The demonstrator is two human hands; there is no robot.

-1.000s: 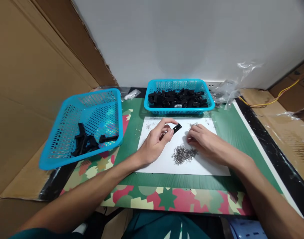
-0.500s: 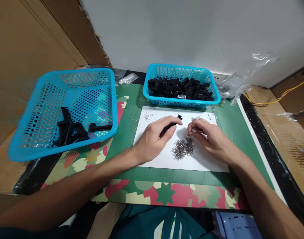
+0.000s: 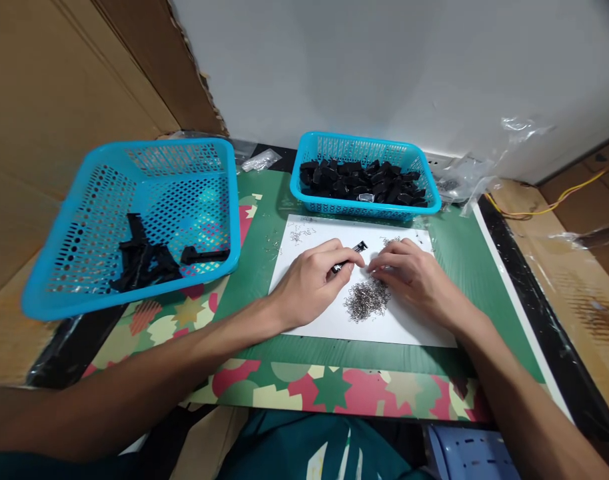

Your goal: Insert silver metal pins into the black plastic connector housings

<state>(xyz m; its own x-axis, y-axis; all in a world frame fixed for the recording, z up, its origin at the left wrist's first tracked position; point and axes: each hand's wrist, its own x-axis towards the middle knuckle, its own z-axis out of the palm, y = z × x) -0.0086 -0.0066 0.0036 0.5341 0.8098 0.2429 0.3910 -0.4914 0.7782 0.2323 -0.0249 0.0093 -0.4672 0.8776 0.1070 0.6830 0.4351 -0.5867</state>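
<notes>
My left hand (image 3: 320,277) is closed around a slim black plastic part (image 3: 359,247), whose far end sticks out past the fingers and shows a pale or shiny strip. Close by on the right, my right hand (image 3: 409,270) has thumb and fingertips pinched together near that part. Whatever sits in this pinch is too small to make out. Below and between both hands lies a pile of small bent metal wire pieces (image 3: 367,300) on a white sheet (image 3: 324,327). A smaller cluster of wire pieces (image 3: 300,233) is scattered at the sheet's far left corner.
A blue basket (image 3: 234,220) at left holds several long black parts (image 3: 147,260). Behind the sheet, another blue basket (image 3: 367,210) is filled with black pieces (image 3: 359,180). Clear plastic bags (image 3: 464,180) lie at the back right. Cardboard (image 3: 59,80) stands on the left.
The black part has turned in my left hand, so a shiny strip now shows. My right hand has moved slightly left, closer to it, its fingers lower.
</notes>
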